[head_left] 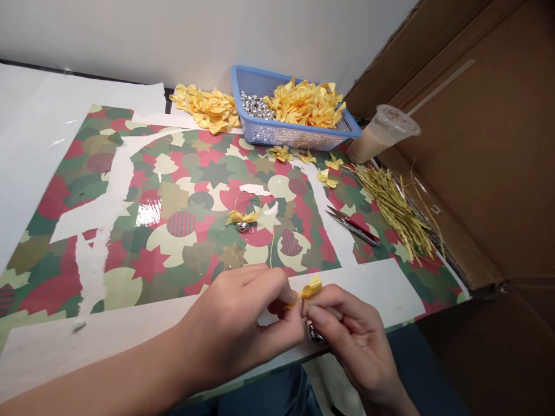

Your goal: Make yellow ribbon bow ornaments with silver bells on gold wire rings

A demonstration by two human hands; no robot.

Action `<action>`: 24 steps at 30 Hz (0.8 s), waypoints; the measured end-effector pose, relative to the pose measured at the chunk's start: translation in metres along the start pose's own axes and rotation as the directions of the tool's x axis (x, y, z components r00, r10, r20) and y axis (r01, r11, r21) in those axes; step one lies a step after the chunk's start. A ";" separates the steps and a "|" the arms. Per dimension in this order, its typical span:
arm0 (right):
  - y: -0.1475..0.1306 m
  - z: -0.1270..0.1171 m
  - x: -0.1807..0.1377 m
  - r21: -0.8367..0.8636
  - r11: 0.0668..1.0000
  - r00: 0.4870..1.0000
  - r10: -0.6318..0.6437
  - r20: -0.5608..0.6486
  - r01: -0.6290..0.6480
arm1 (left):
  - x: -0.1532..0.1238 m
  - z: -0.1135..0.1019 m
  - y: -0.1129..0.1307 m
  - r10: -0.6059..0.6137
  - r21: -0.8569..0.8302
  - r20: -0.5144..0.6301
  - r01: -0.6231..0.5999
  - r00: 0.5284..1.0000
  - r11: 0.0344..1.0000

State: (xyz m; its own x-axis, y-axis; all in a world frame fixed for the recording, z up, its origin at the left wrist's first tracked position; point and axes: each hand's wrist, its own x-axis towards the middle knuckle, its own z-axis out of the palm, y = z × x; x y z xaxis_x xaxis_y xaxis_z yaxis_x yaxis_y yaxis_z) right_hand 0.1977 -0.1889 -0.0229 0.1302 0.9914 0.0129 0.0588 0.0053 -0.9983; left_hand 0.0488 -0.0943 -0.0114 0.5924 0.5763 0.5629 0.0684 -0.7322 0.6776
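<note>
Head view: at the desk's (173, 266) near edge, the left hand (255, 318) and right hand (353, 332) pinch one yellow bow (313, 286) with their fingertips. A shiny silver bell (315, 333) peeks out below, partly hidden by the right hand. Near the desk's middle lies a bow-and-bell loop (238, 218). Little red snips (353, 225) lie toward the right edge, beside gold strings (394, 208). Along the far edge sit a blue basket (281, 136) of bells and bows, and a yellow bow heap (208, 108). A cup (381, 136) stands by the far right corner.
</note>
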 end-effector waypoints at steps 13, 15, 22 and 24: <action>-0.008 0.015 -0.004 0.168 0.961 0.954 0.249 -0.169 -0.220 | 0.000 -0.004 0.001 -0.177 -0.181 0.091 0.191 0.980 0.965; -0.007 0.015 -0.004 0.202 0.948 0.941 0.283 -0.187 -0.245 | 0.001 -0.004 0.001 -0.196 -0.190 0.103 0.213 0.975 0.959; -0.001 0.016 -0.003 0.241 0.954 0.932 0.244 -0.269 -0.180 | 0.004 -0.006 0.000 -0.414 -0.410 0.318 0.517 0.853 0.751; 0.000 0.015 -0.002 0.214 0.965 0.934 0.208 -0.292 -0.148 | 0.006 -0.007 -0.001 -0.473 -0.471 0.399 0.618 0.786 0.629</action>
State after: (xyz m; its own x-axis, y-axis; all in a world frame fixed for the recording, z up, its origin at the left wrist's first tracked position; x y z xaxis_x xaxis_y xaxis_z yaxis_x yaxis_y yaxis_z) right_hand 0.1824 -0.1893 -0.0241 0.4228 0.8884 -0.1787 -0.1746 -0.1136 -0.9781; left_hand 0.0470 -0.0878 -0.0054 0.7530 0.6546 -0.0670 0.0310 0.0665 0.9973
